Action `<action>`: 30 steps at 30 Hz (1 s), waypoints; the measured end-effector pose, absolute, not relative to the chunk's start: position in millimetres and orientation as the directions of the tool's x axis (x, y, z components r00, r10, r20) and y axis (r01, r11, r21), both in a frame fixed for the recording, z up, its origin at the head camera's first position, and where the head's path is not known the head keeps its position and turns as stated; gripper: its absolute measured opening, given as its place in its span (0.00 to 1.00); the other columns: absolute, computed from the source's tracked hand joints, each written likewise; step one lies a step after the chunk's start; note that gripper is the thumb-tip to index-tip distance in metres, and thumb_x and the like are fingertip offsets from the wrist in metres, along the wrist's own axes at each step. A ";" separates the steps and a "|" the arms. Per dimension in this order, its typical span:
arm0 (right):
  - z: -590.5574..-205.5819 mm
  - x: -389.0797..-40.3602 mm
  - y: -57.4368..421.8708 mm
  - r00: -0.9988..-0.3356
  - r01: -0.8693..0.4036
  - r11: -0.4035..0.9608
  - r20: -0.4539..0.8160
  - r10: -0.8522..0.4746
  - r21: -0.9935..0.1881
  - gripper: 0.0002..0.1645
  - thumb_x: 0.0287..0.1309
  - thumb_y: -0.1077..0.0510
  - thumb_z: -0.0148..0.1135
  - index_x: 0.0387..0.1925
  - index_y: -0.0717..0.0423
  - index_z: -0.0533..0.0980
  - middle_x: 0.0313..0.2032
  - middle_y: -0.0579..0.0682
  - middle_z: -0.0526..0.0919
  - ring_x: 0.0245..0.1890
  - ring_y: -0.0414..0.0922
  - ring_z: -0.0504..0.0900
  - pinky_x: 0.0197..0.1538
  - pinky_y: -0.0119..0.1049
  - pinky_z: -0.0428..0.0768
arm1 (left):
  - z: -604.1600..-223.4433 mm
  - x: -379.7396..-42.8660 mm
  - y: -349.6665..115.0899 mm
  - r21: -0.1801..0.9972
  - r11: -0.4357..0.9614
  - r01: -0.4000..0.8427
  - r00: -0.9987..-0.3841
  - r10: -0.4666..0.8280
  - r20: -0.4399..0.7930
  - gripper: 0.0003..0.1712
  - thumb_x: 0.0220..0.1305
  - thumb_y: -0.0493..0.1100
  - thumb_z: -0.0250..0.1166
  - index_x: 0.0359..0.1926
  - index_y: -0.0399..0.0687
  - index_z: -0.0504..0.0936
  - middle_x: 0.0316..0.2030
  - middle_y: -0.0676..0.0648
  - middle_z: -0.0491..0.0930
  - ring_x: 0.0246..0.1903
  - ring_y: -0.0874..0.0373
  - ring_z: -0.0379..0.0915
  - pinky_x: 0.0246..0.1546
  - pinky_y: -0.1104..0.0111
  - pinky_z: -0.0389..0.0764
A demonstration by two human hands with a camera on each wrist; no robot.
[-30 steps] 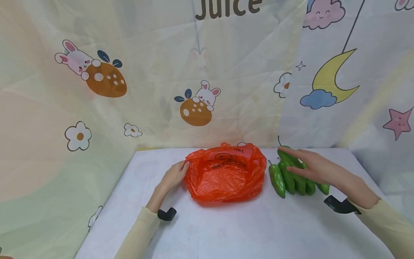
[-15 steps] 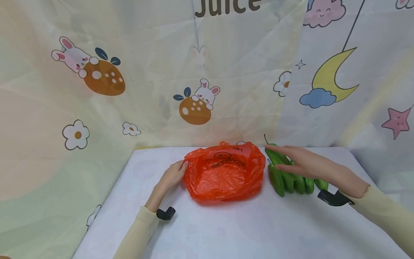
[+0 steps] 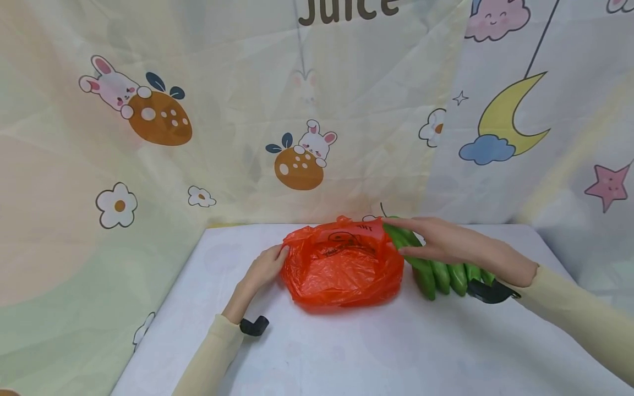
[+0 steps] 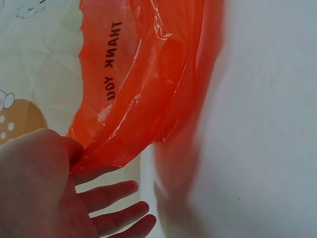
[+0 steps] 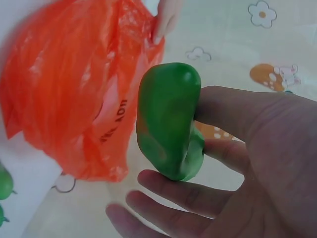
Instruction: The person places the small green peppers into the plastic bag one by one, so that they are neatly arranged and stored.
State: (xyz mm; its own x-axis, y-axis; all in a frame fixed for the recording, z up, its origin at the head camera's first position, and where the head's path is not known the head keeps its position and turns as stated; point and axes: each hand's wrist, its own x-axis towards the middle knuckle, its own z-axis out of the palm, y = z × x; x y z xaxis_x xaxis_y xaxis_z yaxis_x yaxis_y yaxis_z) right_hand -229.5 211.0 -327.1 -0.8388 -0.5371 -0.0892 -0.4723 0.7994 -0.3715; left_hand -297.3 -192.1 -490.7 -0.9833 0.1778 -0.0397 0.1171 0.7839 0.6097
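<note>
An orange-red plastic bag (image 3: 342,275) with dark printing stands with its mouth open on the white table. At its left edge, my left hand (image 3: 262,269) pinches the rim between thumb and index finger; in the left wrist view the other fingers spread loosely below the plastic (image 4: 143,99). My right hand (image 3: 441,239) holds a green pepper (image 3: 403,237) between thumb and fingers, stem pointing up, by the bag's right rim. The right wrist view shows the pepper's rounded end (image 5: 171,114) toward the camera, with the bag (image 5: 74,84) behind it.
Several more green peppers (image 3: 441,278) lie side by side on the table, right of the bag and partly beneath my right forearm. A printed fabric backdrop (image 3: 238,137) rises behind the table's far edge. Each wrist wears a black band (image 3: 255,326).
My right hand has carried the green pepper leftward from above the other peppers to the bag's right rim. The left hand keeps its grip on the bag in nearly the same place.
</note>
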 end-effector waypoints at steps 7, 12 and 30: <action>-322.6 -238.5 190.0 -0.815 -0.478 0.787 -0.138 -0.563 -0.389 0.42 0.64 0.46 0.66 0.76 0.40 0.61 0.67 0.56 0.75 0.57 0.57 0.80 0.48 0.51 0.85 | -491.1 -298.8 -192.3 0.609 0.785 0.112 -0.984 0.172 -0.041 0.31 0.78 0.60 0.45 0.69 0.46 0.73 0.60 0.44 0.80 0.60 0.48 0.76 0.63 0.48 0.75; -324.8 -248.4 181.1 -0.810 -0.455 0.789 -0.177 -0.560 -0.414 0.41 0.64 0.45 0.66 0.75 0.35 0.62 0.70 0.55 0.71 0.58 0.55 0.78 0.50 0.50 0.84 | -490.6 -299.2 -193.2 0.601 0.791 0.118 -0.983 0.177 -0.040 0.31 0.79 0.59 0.45 0.68 0.46 0.74 0.60 0.44 0.80 0.60 0.47 0.76 0.64 0.48 0.74; -351.4 -277.3 138.3 -0.698 -0.458 0.752 -0.333 -0.634 -0.473 0.40 0.62 0.43 0.67 0.73 0.36 0.65 0.60 0.48 0.75 0.56 0.47 0.73 0.50 0.38 0.81 | -488.7 -299.5 -192.5 0.617 0.779 0.113 -0.982 0.181 -0.048 0.31 0.78 0.60 0.45 0.69 0.46 0.72 0.62 0.43 0.78 0.62 0.46 0.74 0.65 0.47 0.73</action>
State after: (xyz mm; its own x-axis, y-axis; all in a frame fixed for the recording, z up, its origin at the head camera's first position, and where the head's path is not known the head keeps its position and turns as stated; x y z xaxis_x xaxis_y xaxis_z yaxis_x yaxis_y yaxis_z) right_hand -277.3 138.3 -351.4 -0.6981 -0.6341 -0.3326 -0.4580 0.7525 -0.4734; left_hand -299.5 -192.5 -488.7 -0.9824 0.1805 -0.0480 0.1130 0.7790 0.6167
